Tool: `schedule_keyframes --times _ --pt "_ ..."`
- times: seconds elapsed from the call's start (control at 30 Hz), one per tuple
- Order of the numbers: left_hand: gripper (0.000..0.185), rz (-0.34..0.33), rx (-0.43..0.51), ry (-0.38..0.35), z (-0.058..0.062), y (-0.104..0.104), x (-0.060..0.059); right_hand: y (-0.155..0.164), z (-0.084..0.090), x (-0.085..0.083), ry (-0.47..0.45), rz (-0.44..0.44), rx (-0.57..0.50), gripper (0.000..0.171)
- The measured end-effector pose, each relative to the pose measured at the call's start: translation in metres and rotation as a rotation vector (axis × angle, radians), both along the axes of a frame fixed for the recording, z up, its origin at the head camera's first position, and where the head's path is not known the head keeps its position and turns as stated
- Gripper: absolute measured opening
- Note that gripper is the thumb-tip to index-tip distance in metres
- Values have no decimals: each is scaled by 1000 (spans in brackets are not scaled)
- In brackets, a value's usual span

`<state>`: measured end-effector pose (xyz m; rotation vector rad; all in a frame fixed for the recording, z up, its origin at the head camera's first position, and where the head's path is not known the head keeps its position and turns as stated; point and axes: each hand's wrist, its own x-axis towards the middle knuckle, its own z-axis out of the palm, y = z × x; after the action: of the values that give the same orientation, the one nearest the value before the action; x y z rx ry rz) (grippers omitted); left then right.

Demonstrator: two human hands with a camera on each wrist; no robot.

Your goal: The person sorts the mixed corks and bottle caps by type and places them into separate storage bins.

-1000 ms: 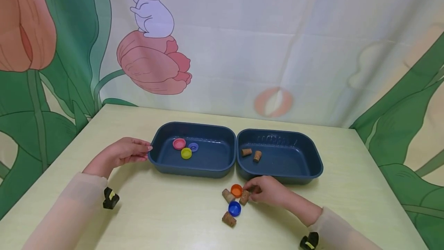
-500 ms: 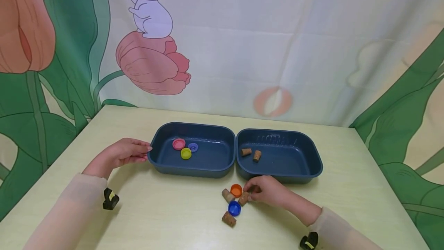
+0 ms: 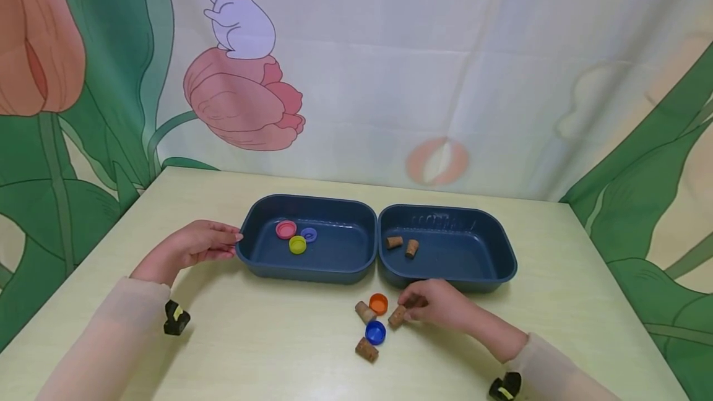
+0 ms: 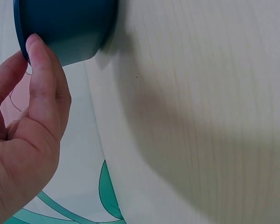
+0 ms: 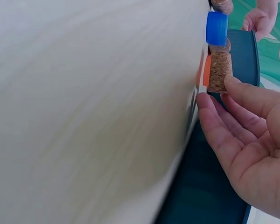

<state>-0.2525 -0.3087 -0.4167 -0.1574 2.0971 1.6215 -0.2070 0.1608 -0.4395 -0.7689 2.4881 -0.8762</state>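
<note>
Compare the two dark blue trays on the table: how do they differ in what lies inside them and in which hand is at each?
The left tray holds three bottle caps, pink, yellow and purple; the right tray holds two corks. The left hand touches the left tray's outer end; the right hand is in front of the right tray, pinching a cork on the table. Both trays look alike in colour and shape and stand side by side.

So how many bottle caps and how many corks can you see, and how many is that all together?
Bottle caps: 5 (pink, yellow, purple, orange, blue)
Corks: 5 (two in the right tray, two on the table, one in the right hand's grip)
Total: 10
</note>
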Motion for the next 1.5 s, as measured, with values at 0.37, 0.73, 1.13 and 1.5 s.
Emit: schedule_keyframes --times 0.37,0.73,1.13,1.5 --pt "50 -3 4 -12 0 1 1 14 12 8 -16 -9 -8 18" --pt "53 -6 -7 -15 1 3 1 32 41 5 -29 -5 -12 18" --pt "52 -1 -6 -21 4 3 -1 48 77 -9 -53 41 11 19" --pt "51 0 -7 -10 3 3 0 59 114 -31 -140 22 48 24"
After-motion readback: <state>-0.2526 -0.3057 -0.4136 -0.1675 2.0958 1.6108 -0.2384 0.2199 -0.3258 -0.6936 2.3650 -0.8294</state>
